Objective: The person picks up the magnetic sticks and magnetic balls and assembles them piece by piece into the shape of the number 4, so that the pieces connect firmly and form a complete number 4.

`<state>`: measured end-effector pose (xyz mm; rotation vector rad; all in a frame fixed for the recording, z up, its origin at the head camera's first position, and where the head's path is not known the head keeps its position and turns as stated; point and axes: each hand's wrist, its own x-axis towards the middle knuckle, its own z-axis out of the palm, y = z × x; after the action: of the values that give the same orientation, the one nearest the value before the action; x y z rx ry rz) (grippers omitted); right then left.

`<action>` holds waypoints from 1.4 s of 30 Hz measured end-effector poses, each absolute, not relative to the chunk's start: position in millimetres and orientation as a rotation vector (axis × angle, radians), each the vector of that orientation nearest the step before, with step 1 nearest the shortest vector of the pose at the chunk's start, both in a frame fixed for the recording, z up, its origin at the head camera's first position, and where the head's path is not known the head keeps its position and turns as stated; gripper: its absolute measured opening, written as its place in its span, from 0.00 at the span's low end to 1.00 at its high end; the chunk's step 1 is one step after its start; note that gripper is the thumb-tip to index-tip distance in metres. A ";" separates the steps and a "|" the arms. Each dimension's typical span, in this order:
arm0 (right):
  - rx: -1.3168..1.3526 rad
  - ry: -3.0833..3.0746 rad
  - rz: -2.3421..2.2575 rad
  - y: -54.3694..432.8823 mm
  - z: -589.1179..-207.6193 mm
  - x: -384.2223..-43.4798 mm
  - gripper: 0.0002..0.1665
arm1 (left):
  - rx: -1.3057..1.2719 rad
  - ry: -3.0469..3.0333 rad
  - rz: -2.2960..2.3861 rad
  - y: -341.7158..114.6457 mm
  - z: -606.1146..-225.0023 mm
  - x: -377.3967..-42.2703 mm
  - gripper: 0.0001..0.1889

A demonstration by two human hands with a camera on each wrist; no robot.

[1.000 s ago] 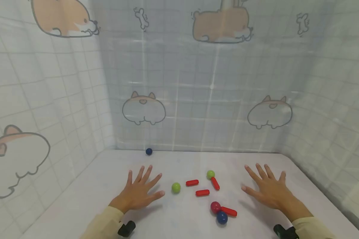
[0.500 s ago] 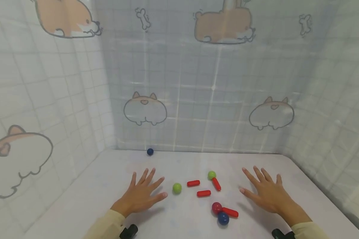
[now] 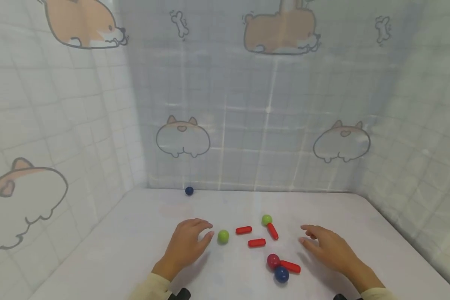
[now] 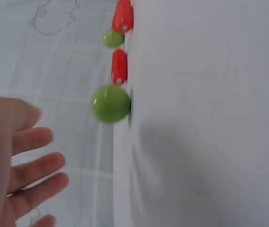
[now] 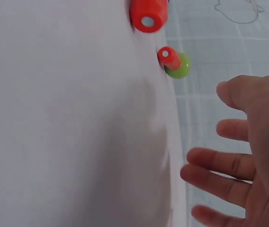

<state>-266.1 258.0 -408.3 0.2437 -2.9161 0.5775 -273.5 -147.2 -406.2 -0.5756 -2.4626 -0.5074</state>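
My left hand [image 3: 186, 243] hovers over the white table, fingers loosely bent and holding nothing. Just right of it sits a green ball [image 3: 223, 236], apart from the fingertips. My right hand [image 3: 331, 248] is also raised, its fingers loosely bent and nothing in its grasp. Between the hands lie red rods [image 3: 256, 243], one of them touching a second green ball [image 3: 267, 220]. Closer to me, a crimson ball [image 3: 273, 261], a blue ball [image 3: 281, 274] and another red rod [image 3: 290, 266] are grouped together. In the right wrist view, a red rod [image 5: 169, 57] shows a pale round end.
A small dark blue ball [image 3: 189, 191] rests at the table's back edge, against the curtain. Pale gridded curtains [image 3: 243, 96] with dog drawings enclose the white table [image 3: 135, 233] at the back and both sides.
Both hands had their fingers spread and straight; now the fingers bend loosely and the hands have turned thumb-side up. The left hand has shifted slightly right. The balls and rods stay put.
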 end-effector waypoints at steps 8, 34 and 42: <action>0.279 -2.850 0.857 249.3 -411.0 -268.2 0.17 | -0.622 -2.380 -0.584 -118.1 -403.6 -280.9 0.06; 0.463 -2.975 1.284 226.9 -413.3 -259.0 0.17 | -0.979 -2.807 -0.949 -52.4 -403.8 -283.0 0.10; 0.639 -3.000 1.316 227.4 -410.8 -253.9 0.11 | -1.042 -2.892 -0.924 -36.4 -409.1 -274.5 0.12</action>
<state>-253.9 227.4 -410.8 0.6391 -2.9999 1.3163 -274.5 -36.4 -409.1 -1.0416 -2.8919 -0.9235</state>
